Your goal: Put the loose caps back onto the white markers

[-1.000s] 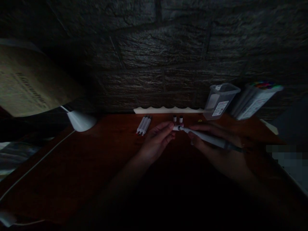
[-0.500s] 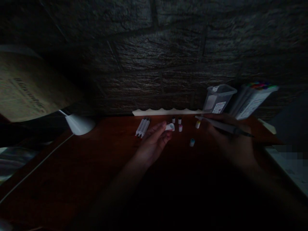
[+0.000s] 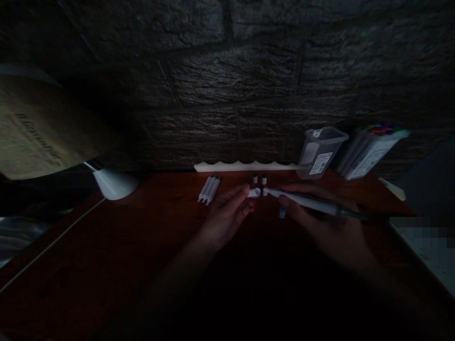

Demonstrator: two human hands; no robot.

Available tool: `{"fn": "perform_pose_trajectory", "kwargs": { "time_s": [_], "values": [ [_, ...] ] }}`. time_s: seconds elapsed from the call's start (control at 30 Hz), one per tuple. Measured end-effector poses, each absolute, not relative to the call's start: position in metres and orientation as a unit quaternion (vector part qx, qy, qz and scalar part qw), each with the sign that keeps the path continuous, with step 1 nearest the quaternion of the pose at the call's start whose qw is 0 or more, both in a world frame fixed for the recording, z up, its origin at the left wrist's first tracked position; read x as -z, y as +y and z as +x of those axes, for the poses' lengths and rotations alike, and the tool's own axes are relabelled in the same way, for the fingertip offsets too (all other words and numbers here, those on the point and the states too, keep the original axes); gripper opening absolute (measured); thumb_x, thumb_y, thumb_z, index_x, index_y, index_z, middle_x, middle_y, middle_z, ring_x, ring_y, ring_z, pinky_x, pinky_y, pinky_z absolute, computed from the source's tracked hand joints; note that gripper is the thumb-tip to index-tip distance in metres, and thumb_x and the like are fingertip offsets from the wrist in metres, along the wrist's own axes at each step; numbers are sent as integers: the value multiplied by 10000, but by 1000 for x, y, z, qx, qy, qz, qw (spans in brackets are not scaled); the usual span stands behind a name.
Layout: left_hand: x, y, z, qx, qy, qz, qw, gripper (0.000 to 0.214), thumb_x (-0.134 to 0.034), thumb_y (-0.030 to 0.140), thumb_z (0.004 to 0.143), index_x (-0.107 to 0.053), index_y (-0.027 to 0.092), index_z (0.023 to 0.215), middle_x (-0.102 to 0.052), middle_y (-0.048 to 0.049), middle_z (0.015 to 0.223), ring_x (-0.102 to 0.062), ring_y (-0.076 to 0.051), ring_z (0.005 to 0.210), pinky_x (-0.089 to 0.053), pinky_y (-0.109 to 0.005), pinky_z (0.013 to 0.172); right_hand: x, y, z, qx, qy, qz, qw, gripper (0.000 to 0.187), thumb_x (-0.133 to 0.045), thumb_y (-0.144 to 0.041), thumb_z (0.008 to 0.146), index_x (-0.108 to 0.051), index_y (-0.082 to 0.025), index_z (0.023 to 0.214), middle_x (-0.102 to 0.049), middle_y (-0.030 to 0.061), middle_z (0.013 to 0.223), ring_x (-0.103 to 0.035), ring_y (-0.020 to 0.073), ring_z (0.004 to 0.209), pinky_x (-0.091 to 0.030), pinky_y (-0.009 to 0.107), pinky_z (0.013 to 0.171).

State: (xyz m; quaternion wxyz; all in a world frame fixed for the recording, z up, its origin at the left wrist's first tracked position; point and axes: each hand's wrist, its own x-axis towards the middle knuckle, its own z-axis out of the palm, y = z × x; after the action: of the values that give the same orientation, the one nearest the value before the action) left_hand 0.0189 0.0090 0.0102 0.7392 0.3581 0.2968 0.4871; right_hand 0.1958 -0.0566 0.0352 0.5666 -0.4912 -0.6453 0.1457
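Observation:
Between the fingertips of my left hand (image 3: pixel 227 213) is a white marker cap (image 3: pixel 253 192), its round open end facing right. My right hand (image 3: pixel 320 218) is closed around a white marker (image 3: pixel 309 202), held nearly level. The marker's uncapped tip points left at the cap, with a small gap between them. Two small caps (image 3: pixel 264 179) stand on the table just behind. A blue-topped cap (image 3: pixel 282 212) is near my right fingers. To the left of my left hand lie several white markers (image 3: pixel 209 188) side by side.
A clear plastic container (image 3: pixel 320 154) stands at the back right, beside another container full of colourful markers (image 3: pixel 373 149). A pale wavy strip (image 3: pixel 245 166) runs along the wall. At left are a lamp with a white base (image 3: pixel 115 183) and a cable (image 3: pixel 53 248) on the wooden table.
My right hand has brought the marker left, its tip now close to the cap. It now covers the spot where a yellow cap showed. My left hand has barely moved.

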Motion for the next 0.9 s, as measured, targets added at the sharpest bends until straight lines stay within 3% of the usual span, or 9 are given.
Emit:
{"fn": "perform_pose_trajectory", "kwargs": {
  "time_s": [0.2,0.33,0.5,0.73,0.9],
  "values": [
    [-10,8,20,-474,287,380,741,158,-760,262,748,-734,144,850,-707,-33,834,-608,-89,703,-486,-196,658,-29,-57,191,-151,-689,-464,536,225,-686,-261,818,-690,-262,1043,-734,16,1032,-702,189,895,-582,321,803],
    [-15,6,19,-477,289,364,746,167,-778,266,729,-721,126,799,-694,-26,762,-583,-70,643,-463,-175,598,-26,-51,206,-77,-693,-485,528,254,-653,-240,840,-682,-251,1093,-713,33,1092,-682,207,970,-556,347,855],
    [-22,4,18,-512,277,328,744,137,-793,233,709,-691,146,737,-689,-5,718,-599,-68,628,-458,-167,578,-26,-39,231,-3,-614,-553,564,179,-661,-307,832,-703,-239,991,-725,36,968,-687,228,894,-553,391,826],
    [-18,8,16,-486,286,325,759,170,-775,273,733,-666,153,784,-675,-7,735,-585,-73,598,-466,-195,577,-34,-47,211,-38,-633,-515,576,124,-631,-302,850,-688,-230,934,-704,43,942,-667,210,892,-548,373,801],
    [-22,4,17,-439,281,327,788,262,-757,328,750,-685,139,917,-527,42,603,-501,-59,532,-418,-194,532,-30,-42,210,-139,-550,-541,621,137,-620,-328,856,-686,-209,870,-703,28,816,-676,171,712,-574,317,643]
  ]
}}
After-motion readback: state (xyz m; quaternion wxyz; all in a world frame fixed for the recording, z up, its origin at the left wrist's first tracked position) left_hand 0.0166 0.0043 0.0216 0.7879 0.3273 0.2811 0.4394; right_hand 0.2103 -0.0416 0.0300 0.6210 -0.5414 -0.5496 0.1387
